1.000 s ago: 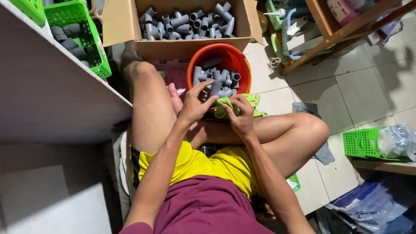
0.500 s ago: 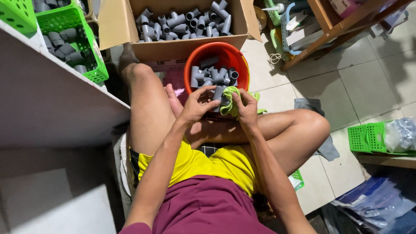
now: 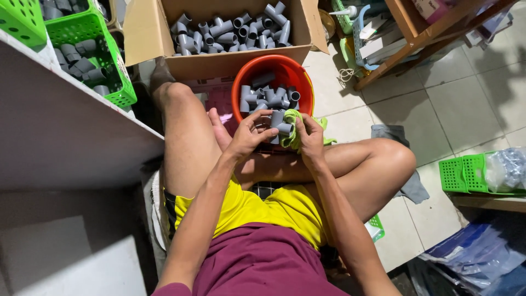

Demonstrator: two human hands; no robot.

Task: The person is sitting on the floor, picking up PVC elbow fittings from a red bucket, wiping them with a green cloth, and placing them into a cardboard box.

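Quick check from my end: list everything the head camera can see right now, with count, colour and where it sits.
pipe fitting: one, grey, held in the left hand against the cloth
cloth: one, lime green, in the right hand
bucket: one, orange, on the floor ahead of the legs, holding many grey fittings
cardboard box: one, brown, behind the bucket, full of grey fittings
shelf baskets: two, green, upper left, with grey fittings
floor basket: one, green, right, holding clear bags
rag: one, grey, on the tiles by the knee
wooden rack: one, brown, upper right
left hand: gripping the fitting
right hand: gripping the cloth
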